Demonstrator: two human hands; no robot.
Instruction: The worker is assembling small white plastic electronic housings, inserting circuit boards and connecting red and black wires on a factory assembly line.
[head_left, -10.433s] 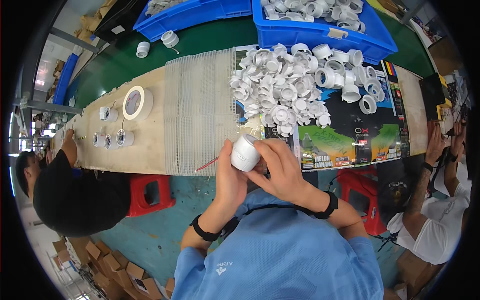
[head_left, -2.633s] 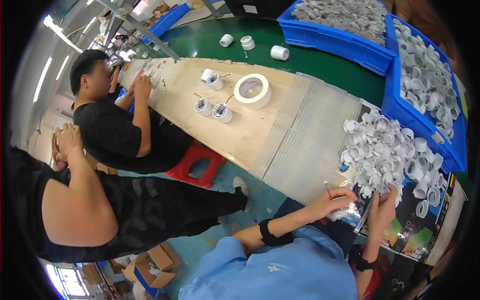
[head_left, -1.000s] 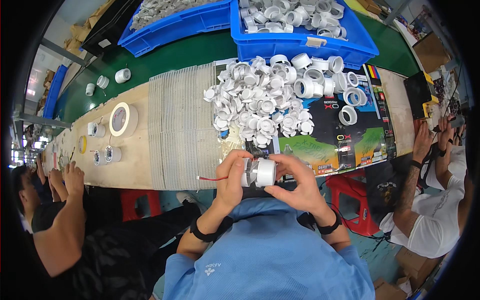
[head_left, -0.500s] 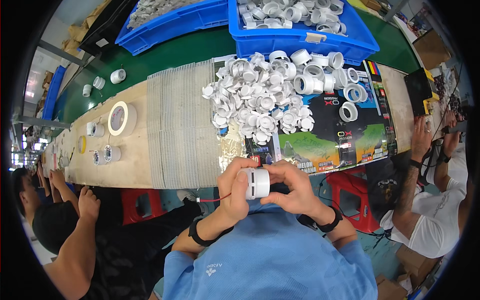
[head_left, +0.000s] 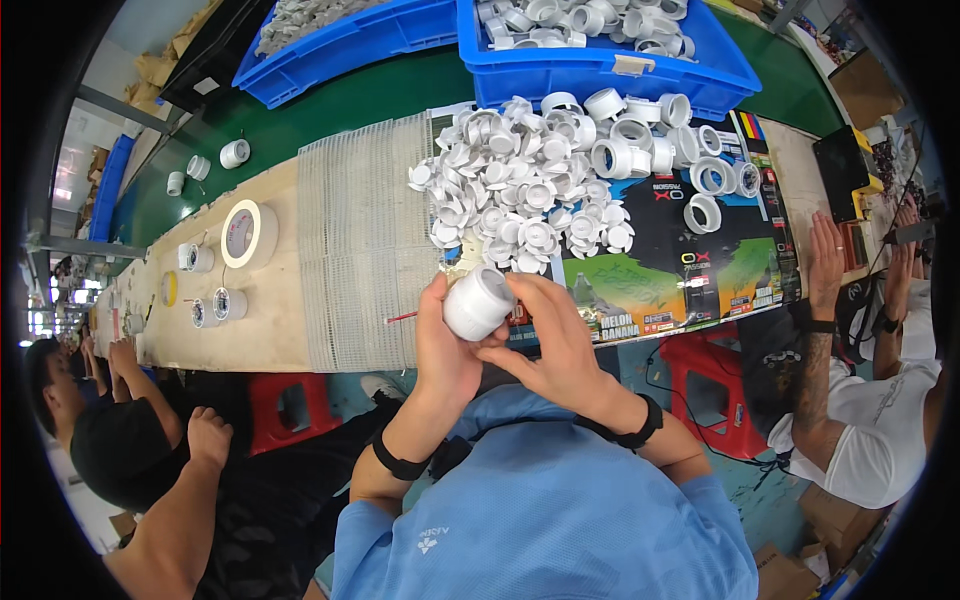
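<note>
Above the table's near edge, a white cylindrical housing (head_left: pixel 478 304) is held between my two hands, tilted with its smooth rounded side showing. My left hand (head_left: pixel 443 350) wraps it from the left and below. From the right, my right hand (head_left: pixel 555 335) grips it with fingers along its side and the thumb low. A thin red wire (head_left: pixel 402 317) sticks out to the left beside my left hand. Just beyond lies a heap of white petal-shaped plastic parts (head_left: pixel 535 190), with white rings (head_left: pixel 703 213) to its right.
Blue bins (head_left: pixel 610 75) of white parts stand at the back. Left of the heap lie a ribbed translucent sheet (head_left: pixel 360 240), a tape roll (head_left: pixel 250 235) and several small wired cylinders (head_left: pixel 230 303). Co-workers sit on both sides; one person's hand (head_left: pixel 826 262) rests at the right. Red stools (head_left: pixel 705 385) stand below.
My hands have lifted the housing away from me and turned it, so its dark slots no longer show. A ring with a dark inside has appeared at the right of the rings.
</note>
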